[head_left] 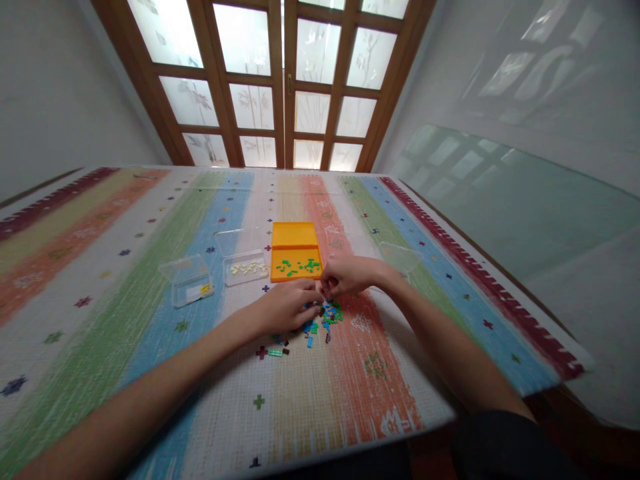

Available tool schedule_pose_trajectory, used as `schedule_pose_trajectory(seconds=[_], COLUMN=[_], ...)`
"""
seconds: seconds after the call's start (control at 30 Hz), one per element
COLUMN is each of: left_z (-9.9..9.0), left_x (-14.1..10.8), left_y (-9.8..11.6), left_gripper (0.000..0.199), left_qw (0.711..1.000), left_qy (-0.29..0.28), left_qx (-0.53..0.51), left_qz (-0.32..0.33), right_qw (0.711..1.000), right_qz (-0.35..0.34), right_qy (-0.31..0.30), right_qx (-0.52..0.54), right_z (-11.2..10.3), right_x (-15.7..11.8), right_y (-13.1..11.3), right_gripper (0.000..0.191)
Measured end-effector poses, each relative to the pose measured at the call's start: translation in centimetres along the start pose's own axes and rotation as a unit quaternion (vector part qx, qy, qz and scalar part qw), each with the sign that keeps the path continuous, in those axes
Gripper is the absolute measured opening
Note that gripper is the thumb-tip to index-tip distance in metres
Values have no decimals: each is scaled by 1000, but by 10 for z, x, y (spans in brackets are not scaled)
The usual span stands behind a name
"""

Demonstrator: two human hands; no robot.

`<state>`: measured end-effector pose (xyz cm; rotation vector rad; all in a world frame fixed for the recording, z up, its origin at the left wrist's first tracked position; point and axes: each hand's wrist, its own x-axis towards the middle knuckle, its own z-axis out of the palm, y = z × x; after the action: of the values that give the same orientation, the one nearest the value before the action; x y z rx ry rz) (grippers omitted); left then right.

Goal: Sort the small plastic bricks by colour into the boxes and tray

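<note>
Here, small blue, green and brown pieces (331, 313) lie heaped on the cloth-covered tabletop (205, 387), just in front of an open orange case (295, 233). The left hand (286, 305) has loosely curled fingers beside them; the right hand's (350, 272) bend closely together — any grip is hidden. The pieces look light and stiff — best pinched by opposite edges.
</note>
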<state>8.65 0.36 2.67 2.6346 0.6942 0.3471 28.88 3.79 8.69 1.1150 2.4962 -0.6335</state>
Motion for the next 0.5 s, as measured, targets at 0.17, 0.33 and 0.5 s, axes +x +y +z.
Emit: schedule_pose_trajectory(seconds=[0.17, 0.33, 0.5], left_z=[10, 12, 5], left_x=[1, 1, 1], left_y=[7, 6, 3], left_gripper=[25, 23, 21], left_qw=[999, 999, 999], left_qy=[31, 37, 25], left_qx=[9, 15, 25], left_qz=[3, 2, -17], right_qw=[1000, 1000, 1000], right_qz=[12, 25, 26], right_qy=[-5, -2, -4], right_qx=[3, -8, -11], right_z=[4, 4, 5], right_x=[4, 5, 5], right_y=[3, 3, 4], right_gripper=[17, 20, 22])
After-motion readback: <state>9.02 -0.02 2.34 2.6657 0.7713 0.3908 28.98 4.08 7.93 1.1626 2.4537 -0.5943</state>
